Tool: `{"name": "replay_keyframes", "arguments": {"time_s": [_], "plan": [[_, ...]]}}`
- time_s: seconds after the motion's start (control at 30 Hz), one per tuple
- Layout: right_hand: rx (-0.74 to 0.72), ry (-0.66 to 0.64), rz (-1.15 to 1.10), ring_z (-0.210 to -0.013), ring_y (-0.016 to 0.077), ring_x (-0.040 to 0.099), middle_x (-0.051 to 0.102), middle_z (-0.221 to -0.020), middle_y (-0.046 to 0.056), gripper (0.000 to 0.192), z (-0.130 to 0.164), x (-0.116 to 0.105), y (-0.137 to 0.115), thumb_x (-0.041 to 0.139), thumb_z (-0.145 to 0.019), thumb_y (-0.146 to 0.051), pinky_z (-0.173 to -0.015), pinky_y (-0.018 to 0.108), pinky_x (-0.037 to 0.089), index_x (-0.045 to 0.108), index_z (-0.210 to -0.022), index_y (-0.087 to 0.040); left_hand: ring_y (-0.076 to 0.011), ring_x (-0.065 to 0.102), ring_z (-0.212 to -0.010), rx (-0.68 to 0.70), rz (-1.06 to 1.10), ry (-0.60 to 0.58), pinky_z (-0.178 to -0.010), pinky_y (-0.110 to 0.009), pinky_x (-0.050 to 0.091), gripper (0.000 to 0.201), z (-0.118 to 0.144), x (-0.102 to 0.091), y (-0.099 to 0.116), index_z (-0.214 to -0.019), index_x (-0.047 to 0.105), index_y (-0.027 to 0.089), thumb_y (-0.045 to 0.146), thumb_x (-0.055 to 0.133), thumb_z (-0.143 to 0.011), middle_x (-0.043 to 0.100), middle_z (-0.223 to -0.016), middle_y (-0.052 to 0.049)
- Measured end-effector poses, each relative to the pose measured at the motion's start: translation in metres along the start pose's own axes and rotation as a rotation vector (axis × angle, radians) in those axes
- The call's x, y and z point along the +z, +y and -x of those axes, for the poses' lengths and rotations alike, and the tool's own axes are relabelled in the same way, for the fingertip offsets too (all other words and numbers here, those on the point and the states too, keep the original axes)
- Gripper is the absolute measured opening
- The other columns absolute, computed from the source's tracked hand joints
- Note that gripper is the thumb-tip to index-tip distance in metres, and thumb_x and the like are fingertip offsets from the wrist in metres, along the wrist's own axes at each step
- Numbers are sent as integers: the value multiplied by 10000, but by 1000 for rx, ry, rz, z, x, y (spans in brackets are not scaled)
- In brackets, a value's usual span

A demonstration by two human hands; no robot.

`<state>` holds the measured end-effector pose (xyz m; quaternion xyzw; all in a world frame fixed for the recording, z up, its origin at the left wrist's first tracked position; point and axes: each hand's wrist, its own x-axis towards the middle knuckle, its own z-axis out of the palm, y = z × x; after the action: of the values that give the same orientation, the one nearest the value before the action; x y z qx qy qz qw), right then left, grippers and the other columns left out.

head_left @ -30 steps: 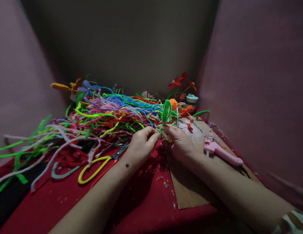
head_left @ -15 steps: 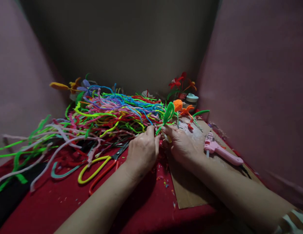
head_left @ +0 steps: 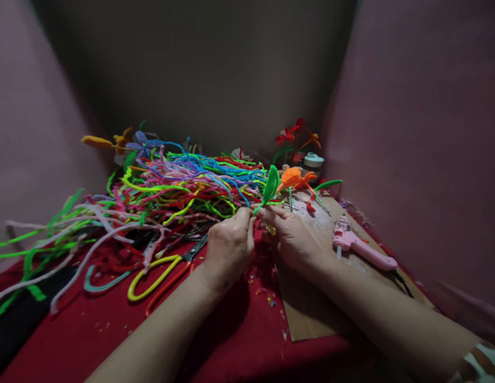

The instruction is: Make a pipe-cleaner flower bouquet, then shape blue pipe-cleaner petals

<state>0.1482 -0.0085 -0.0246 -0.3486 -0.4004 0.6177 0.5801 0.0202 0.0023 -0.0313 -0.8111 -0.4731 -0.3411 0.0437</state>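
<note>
A green pipe-cleaner leaf point(head_left: 271, 183) stands up between my hands, tilted a little to the right. My left hand point(head_left: 231, 239) is closed, its thumb and fingers pinched at the leaf's lower end. My right hand point(head_left: 293, 234) pinches the base of the same leaf from the other side, with fingertips close to the left ones. A small yellowish thing point(head_left: 270, 229) shows under the right fingers; its kind cannot be made out. Just past the right hand is an orange pipe-cleaner flower point(head_left: 291, 177). Scissors point(head_left: 157, 276) with yellow and red handles lie beside my left wrist.
A large heap of coloured pipe cleaners point(head_left: 199, 178) spreads across the back and left. Cardboard point(head_left: 311, 314) on the red cloth point(head_left: 99, 340) carries a pink glue gun point(head_left: 365, 249). Red flowers point(head_left: 287, 135) and a lidded jar point(head_left: 313, 161) stand at the back right.
The green leaf has turned and leans slightly left of where it was, showing its side more. Both hands shifted slightly left, still pinching its base. More of the orange flower shows.
</note>
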Motion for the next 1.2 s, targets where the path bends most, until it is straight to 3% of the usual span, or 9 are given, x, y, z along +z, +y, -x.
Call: {"name": "replay_keyframes", "arguments": {"time_s": [0.2,0.43,0.7,0.9,1.2], "plan": [[-48,-43,10,-635,86,502,628,-766,-20,162,-4,-4,6,674,-694,-277,-544,202,352,691,-847,-227,-118,527,-518,-28,173,60,-549,-222,344,137,-4,-3,0,-799,568,176,206,448,-856,571,-587,10],[-57,-36,71,-536,69,413,602,-721,-12,129,-6,-6,5,657,-701,-298,-486,211,290,685,-782,-201,-80,428,-500,-215,541,-9,-527,-194,333,147,-6,-8,4,-704,545,179,221,477,-827,489,-555,44],[-102,-16,119,-579,97,431,602,-722,5,174,-3,-4,-1,615,-712,-282,-487,226,262,713,-839,-218,-45,331,-427,-458,1006,-141,-419,-170,250,154,-10,-7,4,-677,536,161,271,541,-785,443,-515,64],[-87,-47,114,-590,105,463,627,-774,10,195,-1,-2,-5,615,-725,-303,-498,234,287,705,-883,-233,-22,310,-388,-598,1317,-241,-397,-147,221,180,-14,-17,7,-666,512,149,276,604,-756,435,-480,72],[14,-191,-112,-596,96,529,631,-696,-14,237,-7,-10,2,654,-730,-280,-563,229,380,689,-957,-226,-5,226,-364,-605,1785,-557,-364,-137,166,144,-14,-16,-4,-699,507,132,195,541,-824,397,-485,70]]}}
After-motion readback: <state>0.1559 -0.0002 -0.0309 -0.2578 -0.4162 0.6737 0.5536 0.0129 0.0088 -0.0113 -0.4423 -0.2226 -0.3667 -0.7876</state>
